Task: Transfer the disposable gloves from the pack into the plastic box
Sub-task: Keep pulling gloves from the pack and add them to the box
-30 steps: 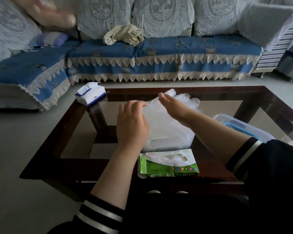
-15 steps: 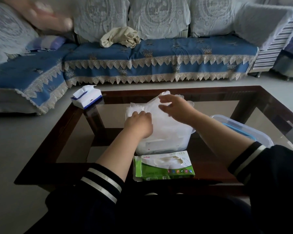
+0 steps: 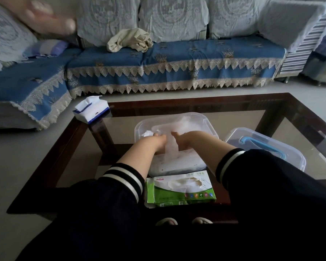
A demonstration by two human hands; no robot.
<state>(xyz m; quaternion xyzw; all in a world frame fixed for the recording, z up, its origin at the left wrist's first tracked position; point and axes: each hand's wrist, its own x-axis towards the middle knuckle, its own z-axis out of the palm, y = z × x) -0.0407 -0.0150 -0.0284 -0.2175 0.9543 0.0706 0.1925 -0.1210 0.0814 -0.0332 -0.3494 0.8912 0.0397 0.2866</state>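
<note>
Reaching down into the clear plastic box [image 3: 205, 121], both hands work among the thin translucent gloves [image 3: 177, 127] piled inside it. Taking that box as the landmark: it sits on the glass top of the dark-framed coffee table [image 3: 271, 102], roughly at the middle of the near half. The left hand [image 3: 156, 137] is inside the box on its left side, its fingers curled down out of sight into crumpled glove film; whether they actually pinch the film cannot be told. The right hand [image 3: 179, 136] is inside the box just beside the left one, fingers likewise bent down into the gloves, and its hold cannot be told either. A strip of glove film hangs between the two wrists, over the box's near wall.

Just in front of the box, touching or nearly touching its near wall, lies the green and white glove pack [image 3: 181, 193], flat, with its torn opening facing up. To the right of the box, just beside it, rests a clear lid with a blue handle [image 3: 261, 146]. Beyond the box's left corner, at the table's far left edge, stands a white and blue tissue pack [image 3: 91, 110]. Well behind the box runs a blue sofa [image 3: 177, 59] with lace trim, a beige cloth [image 3: 130, 40] bunched on its seat.
</note>
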